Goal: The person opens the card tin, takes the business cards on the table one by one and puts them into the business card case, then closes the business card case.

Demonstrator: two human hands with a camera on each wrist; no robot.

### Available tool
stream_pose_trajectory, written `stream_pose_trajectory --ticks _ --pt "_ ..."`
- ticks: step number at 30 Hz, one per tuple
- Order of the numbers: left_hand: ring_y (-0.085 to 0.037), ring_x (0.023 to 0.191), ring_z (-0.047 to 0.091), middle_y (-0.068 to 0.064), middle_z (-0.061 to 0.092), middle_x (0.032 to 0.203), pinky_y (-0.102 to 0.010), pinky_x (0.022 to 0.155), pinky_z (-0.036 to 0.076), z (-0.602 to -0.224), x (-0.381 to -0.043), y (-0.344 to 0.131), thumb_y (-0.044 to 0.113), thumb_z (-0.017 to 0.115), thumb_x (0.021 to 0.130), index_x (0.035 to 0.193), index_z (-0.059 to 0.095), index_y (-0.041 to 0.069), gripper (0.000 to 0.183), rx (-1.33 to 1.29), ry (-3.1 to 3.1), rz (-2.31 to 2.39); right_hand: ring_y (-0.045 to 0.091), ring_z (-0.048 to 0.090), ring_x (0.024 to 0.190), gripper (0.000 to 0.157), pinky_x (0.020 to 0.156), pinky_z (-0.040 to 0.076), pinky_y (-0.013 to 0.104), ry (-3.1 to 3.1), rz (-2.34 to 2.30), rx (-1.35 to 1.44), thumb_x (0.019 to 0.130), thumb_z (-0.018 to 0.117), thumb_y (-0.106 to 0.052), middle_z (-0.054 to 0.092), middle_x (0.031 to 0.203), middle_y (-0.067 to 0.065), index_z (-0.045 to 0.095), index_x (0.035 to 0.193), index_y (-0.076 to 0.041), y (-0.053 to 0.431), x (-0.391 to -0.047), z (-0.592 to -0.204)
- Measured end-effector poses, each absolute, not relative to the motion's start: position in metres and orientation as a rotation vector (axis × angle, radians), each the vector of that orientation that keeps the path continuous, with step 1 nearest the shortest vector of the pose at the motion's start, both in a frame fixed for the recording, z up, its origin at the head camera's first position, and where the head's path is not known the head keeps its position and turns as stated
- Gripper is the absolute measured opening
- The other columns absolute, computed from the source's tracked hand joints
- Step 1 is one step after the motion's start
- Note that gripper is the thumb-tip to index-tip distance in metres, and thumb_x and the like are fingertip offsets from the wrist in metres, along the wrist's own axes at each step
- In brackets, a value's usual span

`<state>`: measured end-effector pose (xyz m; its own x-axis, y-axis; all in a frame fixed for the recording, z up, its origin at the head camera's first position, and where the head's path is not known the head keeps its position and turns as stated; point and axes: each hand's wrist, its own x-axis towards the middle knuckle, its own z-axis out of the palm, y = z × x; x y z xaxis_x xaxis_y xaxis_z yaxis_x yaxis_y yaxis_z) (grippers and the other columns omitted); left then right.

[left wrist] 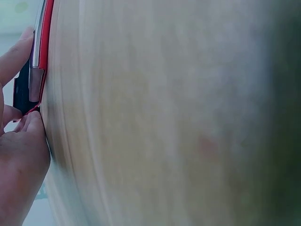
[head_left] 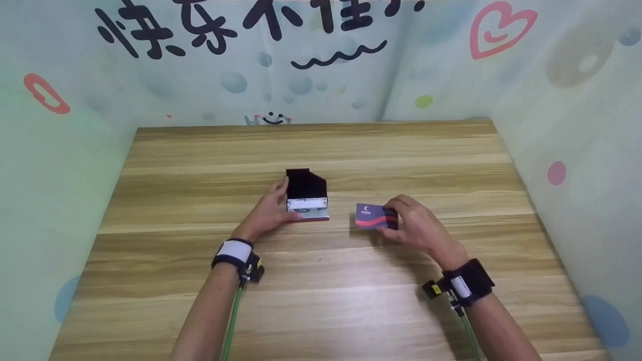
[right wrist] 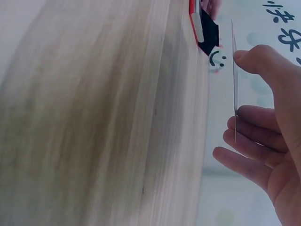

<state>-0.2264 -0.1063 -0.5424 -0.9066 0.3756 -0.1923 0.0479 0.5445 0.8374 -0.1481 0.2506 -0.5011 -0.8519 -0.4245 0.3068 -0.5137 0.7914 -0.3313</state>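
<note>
A card case (head_left: 307,184) lies on the wooden table with its dark flap raised toward the back wall. Whitish contents with a blue pattern show in its front part, and a red edge runs along its bottom. My left hand (head_left: 267,213) grips the case at its left side, thumb over the front part and fingers by the flap. To the right, my right hand (head_left: 421,225) pinches a purple card (head_left: 368,216) with a pink wave and a white crescent mark. The card (right wrist: 234,84) appears edge-on in the right wrist view, held between thumb and fingers above the table.
The wooden table (head_left: 311,291) is bounded by a patterned back wall (head_left: 190,95) and side walls. Each wrist wears a strap with a small camera, and green cables (head_left: 230,321) run from them toward the front.
</note>
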Motion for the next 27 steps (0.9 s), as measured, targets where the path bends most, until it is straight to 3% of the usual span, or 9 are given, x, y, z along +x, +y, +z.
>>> stream_pose_trajectory --ticks 4,10,15,18,23,27 --pt "-0.036 0.152 0.025 -0.016 0.008 0.168 -0.042 0.128 0.022 -0.542 -0.226 -0.107 0.027 0.082 0.083 0.161 0.006 0.015 0.11 0.337 2.428 1.312 0.029 0.069 0.096 0.053 0.087 0.061 0.04 -2.764 0.612 0.743 0.074 0.088 -0.032 0.07 0.107 0.016 0.069 0.11 0.002 0.241 -0.156 -0.499" --pt "-0.034 0.155 0.013 -0.016 0.013 0.168 -0.046 0.129 0.014 -0.541 -0.225 -0.105 0.026 0.082 0.082 0.161 0.008 0.011 0.109 0.37 2.435 1.327 0.031 0.069 0.1 0.04 0.091 0.06 0.042 -2.708 0.615 0.815 0.081 0.081 -0.023 0.071 0.108 0.017 0.07 0.108 0.003 0.229 -0.165 -0.5" --pt "-0.034 0.155 0.014 -0.015 0.013 0.167 -0.046 0.129 0.014 -0.542 -0.224 -0.106 0.025 0.082 0.083 0.161 0.007 0.012 0.109 0.355 2.426 1.334 0.032 0.069 0.103 0.037 0.093 0.059 0.042 -2.716 0.603 0.804 0.084 0.079 -0.02 0.07 0.111 0.018 0.069 0.111 0.004 0.219 -0.17 -0.502" --pt "-0.034 0.155 0.014 -0.014 0.012 0.168 -0.045 0.129 0.015 -0.542 -0.224 -0.106 0.026 0.082 0.083 0.161 0.006 0.014 0.109 0.333 2.419 1.328 0.032 0.068 0.104 0.046 0.093 0.059 0.043 -2.771 0.58 0.766 0.083 0.081 -0.029 0.069 0.112 0.018 0.069 0.114 0.003 0.212 -0.169 -0.505" --pt "-0.034 0.155 0.016 -0.013 0.014 0.167 -0.046 0.129 0.015 -0.541 -0.223 -0.106 0.025 0.082 0.082 0.161 0.006 0.016 0.11 0.318 2.42 1.334 0.033 0.066 0.101 0.075 0.089 0.06 0.046 -2.926 0.481 0.653 0.078 0.079 -0.056 0.064 0.114 0.02 0.066 0.119 0.005 0.197 -0.163 -0.512" --pt "-0.034 0.155 0.015 -0.013 0.015 0.167 -0.046 0.129 0.014 -0.54 -0.223 -0.105 0.025 0.083 0.082 0.161 0.007 0.016 0.11 0.315 2.423 1.336 0.029 0.06 0.086 0.084 0.076 0.059 0.046 -3.04 0.393 0.496 0.073 0.072 -0.072 0.06 0.102 0.017 0.065 0.106 0.004 0.185 -0.156 -0.518"
